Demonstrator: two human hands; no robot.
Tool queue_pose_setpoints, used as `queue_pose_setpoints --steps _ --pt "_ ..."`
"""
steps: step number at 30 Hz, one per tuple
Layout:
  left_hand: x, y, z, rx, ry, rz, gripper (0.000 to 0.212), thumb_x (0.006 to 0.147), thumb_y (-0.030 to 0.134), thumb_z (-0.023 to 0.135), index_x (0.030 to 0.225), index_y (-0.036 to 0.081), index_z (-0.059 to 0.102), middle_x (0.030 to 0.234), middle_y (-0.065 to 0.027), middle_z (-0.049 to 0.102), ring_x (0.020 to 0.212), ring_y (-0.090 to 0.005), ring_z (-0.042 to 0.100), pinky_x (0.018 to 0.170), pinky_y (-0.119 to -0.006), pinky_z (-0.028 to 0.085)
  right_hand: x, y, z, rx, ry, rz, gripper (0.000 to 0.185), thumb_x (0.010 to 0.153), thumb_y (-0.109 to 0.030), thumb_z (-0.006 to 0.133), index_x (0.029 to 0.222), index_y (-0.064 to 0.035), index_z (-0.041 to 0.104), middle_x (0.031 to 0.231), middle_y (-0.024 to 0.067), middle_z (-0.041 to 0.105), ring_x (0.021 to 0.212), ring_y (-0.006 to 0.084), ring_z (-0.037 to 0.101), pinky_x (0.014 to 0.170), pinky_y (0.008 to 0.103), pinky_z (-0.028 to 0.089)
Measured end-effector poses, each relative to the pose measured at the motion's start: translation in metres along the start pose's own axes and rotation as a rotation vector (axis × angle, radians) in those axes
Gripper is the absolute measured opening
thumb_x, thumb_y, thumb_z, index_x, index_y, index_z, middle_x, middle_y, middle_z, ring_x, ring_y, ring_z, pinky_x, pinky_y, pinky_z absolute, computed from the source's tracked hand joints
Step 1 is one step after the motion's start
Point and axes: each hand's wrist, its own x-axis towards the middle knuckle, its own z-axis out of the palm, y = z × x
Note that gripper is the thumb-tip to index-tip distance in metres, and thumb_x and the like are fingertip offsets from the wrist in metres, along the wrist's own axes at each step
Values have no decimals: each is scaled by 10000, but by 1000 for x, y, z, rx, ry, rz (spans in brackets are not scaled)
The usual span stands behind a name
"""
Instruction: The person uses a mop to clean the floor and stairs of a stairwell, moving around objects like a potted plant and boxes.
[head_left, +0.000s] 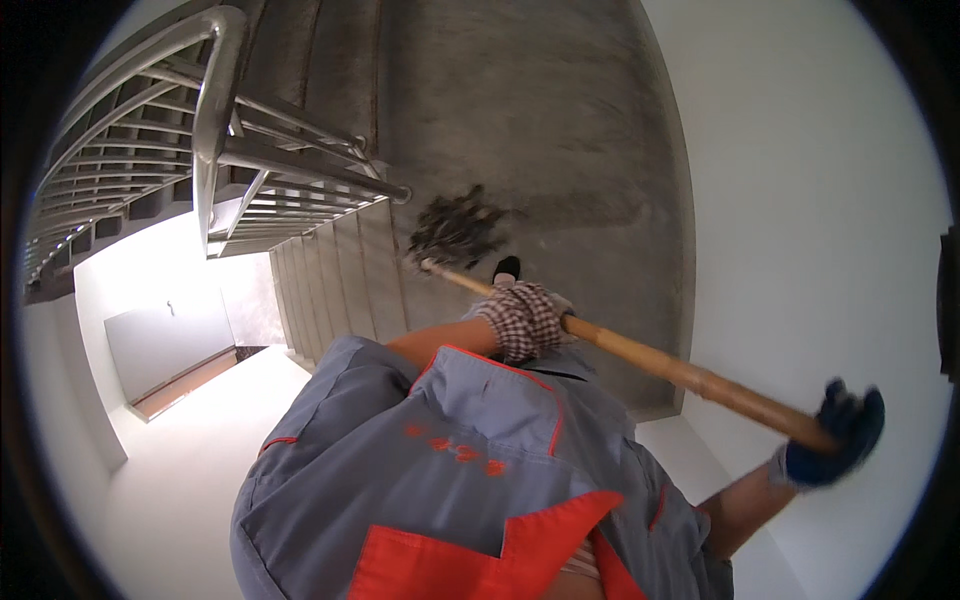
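Note:
A mop's bamboo handle slants across in front of my body, from lower right to upper left. Its head of dark, ragged strips is spread on the grey landing floor, close to the stair edge. My left hand, mostly hidden behind a brown checked cuff, grips the handle partway along. Around the handle's upper end is my right hand in a dark blue glove, some fingers lifted off it. One black shoe tip shows beside the mop head.
Stairs drop away on the left behind a tubular metal railing. More steps lie at the upper left. A white wall borders the landing on the right. A darker streak marks the floor. A door appears below.

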Motion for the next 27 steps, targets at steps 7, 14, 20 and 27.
queue_pose_setpoints --steps 7,14,20,27 --pt "-44 14 -15 220 116 -261 527 882 621 516 1184 212 655 1037 -171 676 951 -318 668 798 -516 526 10 60 38 340 264 516 311 979 -188 523 1234 -38 620 823 -22 544 696 83 545 905 392 534" --pt "-36 44 -20 54 -12 -73 474 878 534 579 1126 142 675 1002 -127 699 945 -289 681 822 -456 539 -2 26 -19 168 450 422 393 938 -199 528 1266 14 562 915 35 503 736 130 532 797 347 551" --pt "13 54 -10 55 33 190 398 872 467 629 1089 138 686 983 -90 710 967 -258 674 871 -398 524 0 6 -106 -1088 30 -826 304 992 -136 522 1260 7 543 1281 240 575 1064 378 629 866 406 585" --pt "31 51 -2 105 2 201 505 845 370 701 1235 73 579 1153 -131 650 1093 -282 616 948 -407 483 -56 -68 17 1001 -144 -72 73 912 -46 529 934 2 580 735 145 617 583 257 590 551 435 510"
